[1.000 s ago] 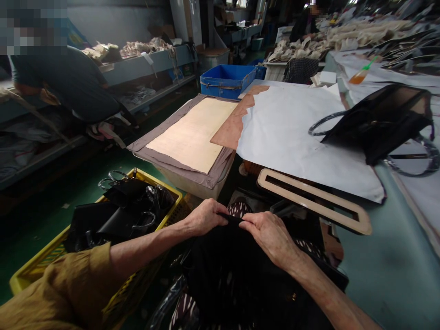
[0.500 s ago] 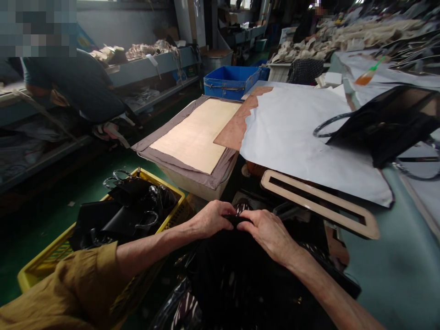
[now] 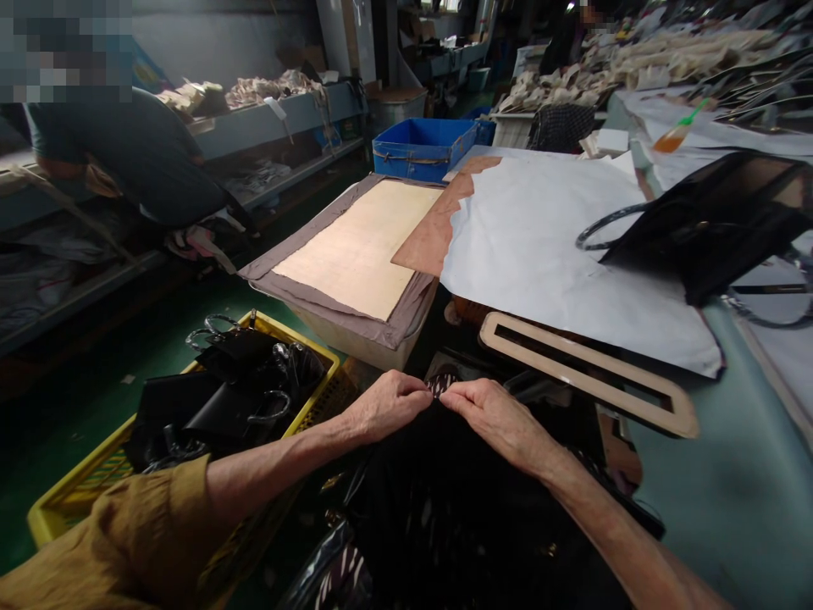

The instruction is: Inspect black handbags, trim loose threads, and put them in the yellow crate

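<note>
In the head view, pinches the top edge of a black fabric item, near centre, between thumb and fingertips of the left hand and right hand, both closed tightly, nearly meeting. Cannot tell the item's full shape in the dark. To the left, shows a yellow crate of black handbags on a green floor. Beyond, shows a cream board lying on cloth over a white tub. To the right, presents a blue-green table with a slotted oblong template, white sheeting and a tilted black handbag. Farther off, includes a blue bin, a cluttered bench and, far left, a co-worker.
</note>
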`<state>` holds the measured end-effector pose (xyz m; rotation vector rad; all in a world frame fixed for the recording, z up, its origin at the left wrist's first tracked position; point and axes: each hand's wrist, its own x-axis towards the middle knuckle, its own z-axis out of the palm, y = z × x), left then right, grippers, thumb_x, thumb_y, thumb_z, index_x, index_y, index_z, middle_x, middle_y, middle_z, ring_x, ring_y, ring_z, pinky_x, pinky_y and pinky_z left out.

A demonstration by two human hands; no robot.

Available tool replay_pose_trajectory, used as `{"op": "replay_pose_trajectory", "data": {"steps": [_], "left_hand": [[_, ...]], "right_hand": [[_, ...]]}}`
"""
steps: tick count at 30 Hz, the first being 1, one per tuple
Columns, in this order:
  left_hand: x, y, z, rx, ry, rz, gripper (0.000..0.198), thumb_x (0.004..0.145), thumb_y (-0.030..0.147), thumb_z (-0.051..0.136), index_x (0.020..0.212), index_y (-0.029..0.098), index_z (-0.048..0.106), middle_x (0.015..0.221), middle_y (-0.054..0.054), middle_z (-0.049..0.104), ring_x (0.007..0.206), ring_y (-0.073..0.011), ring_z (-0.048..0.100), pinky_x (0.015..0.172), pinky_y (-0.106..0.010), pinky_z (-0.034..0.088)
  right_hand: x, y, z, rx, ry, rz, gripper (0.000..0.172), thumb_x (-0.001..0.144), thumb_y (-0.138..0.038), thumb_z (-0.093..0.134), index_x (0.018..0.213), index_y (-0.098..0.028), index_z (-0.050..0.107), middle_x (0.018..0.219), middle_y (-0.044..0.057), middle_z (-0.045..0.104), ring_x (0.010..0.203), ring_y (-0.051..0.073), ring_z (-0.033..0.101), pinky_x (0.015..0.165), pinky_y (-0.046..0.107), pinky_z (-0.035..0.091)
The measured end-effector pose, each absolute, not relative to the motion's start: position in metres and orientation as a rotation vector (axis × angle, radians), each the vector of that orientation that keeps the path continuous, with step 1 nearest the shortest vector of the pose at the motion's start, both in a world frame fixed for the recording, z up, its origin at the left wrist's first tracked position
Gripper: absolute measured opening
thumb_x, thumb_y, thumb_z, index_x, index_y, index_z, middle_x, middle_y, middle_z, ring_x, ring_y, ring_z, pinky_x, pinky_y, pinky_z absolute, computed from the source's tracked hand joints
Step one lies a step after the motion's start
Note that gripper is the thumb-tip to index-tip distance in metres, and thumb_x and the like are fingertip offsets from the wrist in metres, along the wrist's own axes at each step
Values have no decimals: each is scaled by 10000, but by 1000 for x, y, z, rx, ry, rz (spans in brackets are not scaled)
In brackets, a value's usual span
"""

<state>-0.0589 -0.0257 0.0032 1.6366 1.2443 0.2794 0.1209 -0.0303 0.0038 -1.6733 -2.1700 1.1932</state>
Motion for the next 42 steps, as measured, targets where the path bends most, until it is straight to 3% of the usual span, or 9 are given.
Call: {"op": "replay_pose_trajectory", "data": {"steps": [10,24,28,31,37,42], "left_hand": [[-53,-18,8,1567,1268,211,227,684,276,389,571,118,505,507,39,312,477,-80,267,422,-214,199],[-53,-20,4,1456,1249,229,229,694,315,416,537,149,401,502,47,279,448,-64,249,398,-200,176],[-53,-20,0,1478,1253,240,220,693,311,406,544,149,408,504,47,289,454,-66,250,402,-199,187],[-53,-20,-4,1506,1250,248,221,696,309,403,541,151,400,508,47,284,457,-66,245,402,-199,189],[-55,-19,-8,1574,1243,249,238,708,313,390,536,150,398,514,45,284,469,-69,244,411,-202,196],[-54,-19,-5,1631,1248,241,261,707,313,394,558,125,496,508,43,311,484,-76,270,430,-207,208]], "right_hand": [[121,-24,0,-1637,-2072,1368,371,789,-437,395,530,-173,406,522,-45,313,526,87,334,454,214,205],[132,-17,-11,-1518,-1807,1701,384,787,-480,422,633,-151,546,530,-50,412,483,73,322,450,197,244],[134,-16,-10,-1454,-1842,1746,335,771,-429,467,686,-139,610,542,-36,480,490,81,385,467,201,278],[132,-16,-11,-1442,-1969,1650,289,782,-381,466,743,-156,644,607,-21,561,559,109,476,518,209,322],[121,-27,-7,-1598,-2256,1017,299,856,-327,379,739,-218,631,694,3,648,684,147,573,636,243,348],[122,-29,2,-1561,-2237,1151,294,859,-364,374,827,-255,644,772,-11,668,757,151,589,661,236,370]]}}
